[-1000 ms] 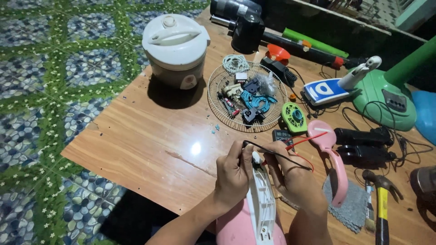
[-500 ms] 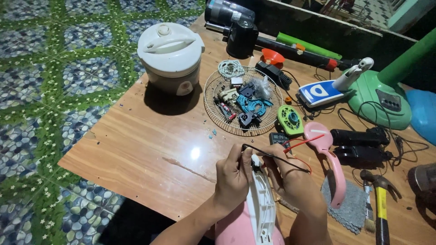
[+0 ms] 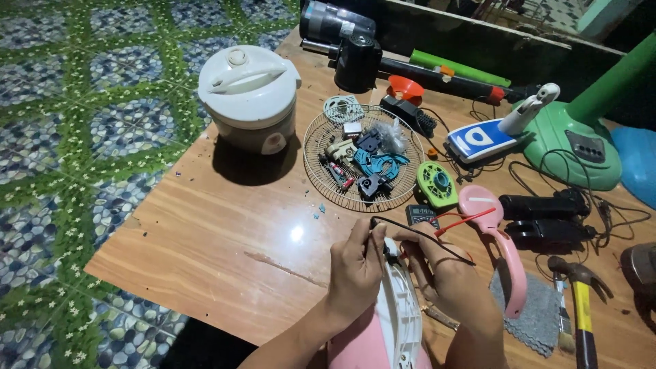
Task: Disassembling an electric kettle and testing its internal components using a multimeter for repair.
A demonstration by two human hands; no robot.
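A pink and white plastic appliance housing (image 3: 396,321) stands on edge at the near side of the wooden table (image 3: 225,239). My left hand (image 3: 355,266) grips its upper left edge and pinches a thin black wire (image 3: 417,232) near the top. My right hand (image 3: 444,273) holds the same housing from the right, fingers curled at its top with the black wire and a red wire (image 3: 465,220) running past them. A loose pink curved cover (image 3: 502,246) lies just right of my right hand.
A wire fan-guard (image 3: 321,143) holds several small parts. A white rice cooker (image 3: 249,96) stands at the left. A green round part (image 3: 437,184), black multimeter (image 3: 420,215), hammer (image 3: 581,301), grey cloth (image 3: 540,314), green fan base (image 3: 574,147) and black tools lie to the right.
The view has shifted slightly. Both hands stay on the housing with only small finger movement around the wires.
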